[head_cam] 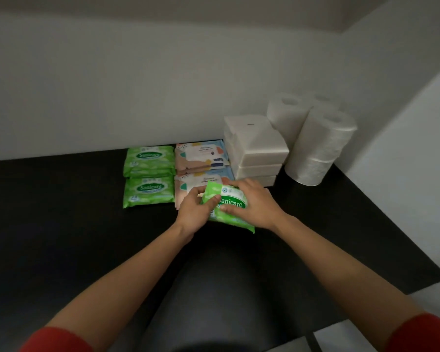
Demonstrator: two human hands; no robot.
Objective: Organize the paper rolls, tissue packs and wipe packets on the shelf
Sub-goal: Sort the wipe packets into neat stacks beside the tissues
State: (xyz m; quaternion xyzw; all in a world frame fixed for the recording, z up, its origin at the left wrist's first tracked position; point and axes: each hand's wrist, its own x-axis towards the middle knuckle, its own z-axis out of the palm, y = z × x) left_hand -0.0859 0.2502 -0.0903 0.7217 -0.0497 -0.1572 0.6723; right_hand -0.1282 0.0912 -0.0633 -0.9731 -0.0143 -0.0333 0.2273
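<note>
Risk check. Held pack (235, 203) (green wipes) is in both hands over mid-shelf, skewed clockwise against the rows, with its near corner low. Can't tell if that corner touches the shelf (61, 212). Left hand (197, 212) pinches its 9 o'clock end, thumb on top. Right hand (254, 204) curls over the 3 o'clock side, fingertips on the label. Both are closed on it, neither spread wide.

Layout from the held pack:
- 10 o'clock: back green pack (149, 161) and front green pack (149, 191), one behind the other, squared up.
- 11–12 o'clock: back pastel pack (201, 154) and front pastel pack (188, 185), same pattern. The front one is partly hidden by the hands.
- 1 o'clock: tissue stack (257, 151), three high.
- 2 o'clock: rolls (318, 146), upright in the wall corner.

What can go wrong, my read:
- It's a soft film pack gripped at the ends. If one hand lets go early it sags or slips, probably onto the front pastel pack, knocking that out of line.
- The likely slot is the green column at 10 o'clock, on top or in front. The path crosses the pastel column, so dragging low would shove the front pastel pack.
- Stacked on a green pack it's slick on slick with puffy tops, so an off-centre placement slides off.
- Skew not corrected before set-down gives a crooked row and a redo.
- Right hand is just in front of the tissue stack, so a careless swing could nudge it. The rolls behind look tall and tippy.

Fix: lift clear, square up, set down flat.
</note>
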